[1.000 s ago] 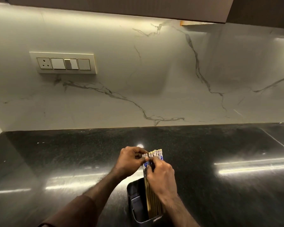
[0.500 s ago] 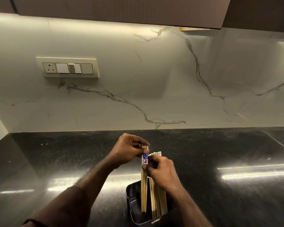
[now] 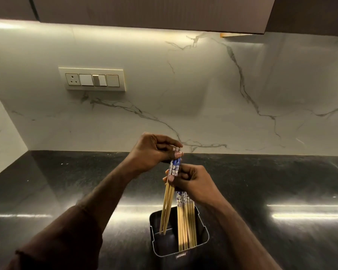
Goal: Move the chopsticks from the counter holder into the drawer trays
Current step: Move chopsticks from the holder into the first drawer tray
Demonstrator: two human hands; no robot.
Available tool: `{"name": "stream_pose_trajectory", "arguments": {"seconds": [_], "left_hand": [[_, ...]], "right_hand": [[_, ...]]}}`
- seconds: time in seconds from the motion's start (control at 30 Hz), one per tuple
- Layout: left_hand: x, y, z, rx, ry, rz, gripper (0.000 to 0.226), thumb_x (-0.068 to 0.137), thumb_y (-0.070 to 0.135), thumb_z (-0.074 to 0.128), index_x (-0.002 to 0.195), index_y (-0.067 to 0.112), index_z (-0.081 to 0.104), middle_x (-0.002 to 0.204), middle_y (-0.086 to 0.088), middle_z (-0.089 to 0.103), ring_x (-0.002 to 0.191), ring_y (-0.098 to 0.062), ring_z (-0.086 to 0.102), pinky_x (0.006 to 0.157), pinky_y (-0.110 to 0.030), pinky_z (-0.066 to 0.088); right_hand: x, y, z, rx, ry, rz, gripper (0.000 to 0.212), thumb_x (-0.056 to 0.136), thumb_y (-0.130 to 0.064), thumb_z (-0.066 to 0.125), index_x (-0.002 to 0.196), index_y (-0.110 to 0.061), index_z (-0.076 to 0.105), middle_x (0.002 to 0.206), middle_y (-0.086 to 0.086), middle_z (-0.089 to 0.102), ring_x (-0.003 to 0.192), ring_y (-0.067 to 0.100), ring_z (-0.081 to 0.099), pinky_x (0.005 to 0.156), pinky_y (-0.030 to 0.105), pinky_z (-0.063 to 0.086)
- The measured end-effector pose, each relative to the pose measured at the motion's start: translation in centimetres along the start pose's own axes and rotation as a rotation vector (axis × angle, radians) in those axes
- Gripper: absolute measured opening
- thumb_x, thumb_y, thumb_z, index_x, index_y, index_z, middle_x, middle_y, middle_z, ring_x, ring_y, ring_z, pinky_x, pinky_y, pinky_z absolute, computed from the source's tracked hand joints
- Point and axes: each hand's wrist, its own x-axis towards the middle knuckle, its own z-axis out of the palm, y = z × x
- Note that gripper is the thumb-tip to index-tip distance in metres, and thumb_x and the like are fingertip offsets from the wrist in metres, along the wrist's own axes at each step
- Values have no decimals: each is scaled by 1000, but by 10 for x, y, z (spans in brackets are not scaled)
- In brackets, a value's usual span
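A dark square holder stands on the black counter near the bottom centre. Several bamboo chopsticks with blue-and-white patterned tops stand in its right side. My left hand pinches the top ends of a few chopsticks, lifted so only their tips are still inside the holder's left side. My right hand grips the same raised chopsticks just below the patterned part, with its thumb pressed on them. No drawer or tray is in view.
The glossy black counter spreads wide to both sides. Behind it rises a white marble backsplash with a switch and socket panel at the left. Dark wall cabinets hang overhead.
A few chopsticks have been separated from the bunch and drawn upward by both hands. The other chopsticks have stayed in the holder.
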Motion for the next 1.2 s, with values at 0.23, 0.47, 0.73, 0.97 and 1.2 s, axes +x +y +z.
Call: {"name": "stream_pose_trajectory", "arguments": {"seconds": [0.23, 0.47, 0.73, 0.97, 1.2], "left_hand": [[-10, 26, 0, -46, 13, 19, 36, 78, 9, 77, 113, 13, 69, 93, -5, 78, 90, -21, 75, 74, -28, 59], [-39, 57, 6, -50, 4, 15, 43, 65, 22, 82, 107, 20, 72, 87, -7, 78, 84, -22, 75, 73, -28, 60], [-93, 102, -11, -190, 19, 77, 37, 66, 8, 78, 102, 14, 70, 81, -10, 77, 75, -27, 76, 63, -29, 60], [-144, 114, -3, -262, -29, -29, 29, 66, 11, 77, 95, 9, 71, 83, -10, 77, 75, -23, 75, 63, -26, 59], [-171, 130, 16, -336, -55, -38, 11, 80, 2, 70, 91, 5, 70, 80, -10, 77, 73, -23, 75, 62, -24, 58]], "right_hand": [[-14, -25, 1, 19, -8, -81, 9, 89, -12, 68, 97, -15, 71, 89, 5, 78, 84, 16, 75, 69, 18, 55], [-45, -51, 16, 18, 9, -94, 12, 88, -12, 69, 100, -14, 72, 88, 2, 78, 83, 14, 75, 67, 16, 55], [-100, -71, 59, 19, -70, -42, 16, 89, -11, 67, 105, -8, 70, 98, 12, 75, 93, 24, 73, 81, 30, 59], [-148, -87, 96, 27, 74, -85, 15, 88, -14, 69, 102, -7, 71, 92, 11, 77, 87, 25, 75, 75, 29, 59], [-206, -91, 99, 12, 62, 3, 22, 89, -16, 68, 106, -2, 68, 98, 13, 75, 93, 26, 74, 81, 35, 60]]}}
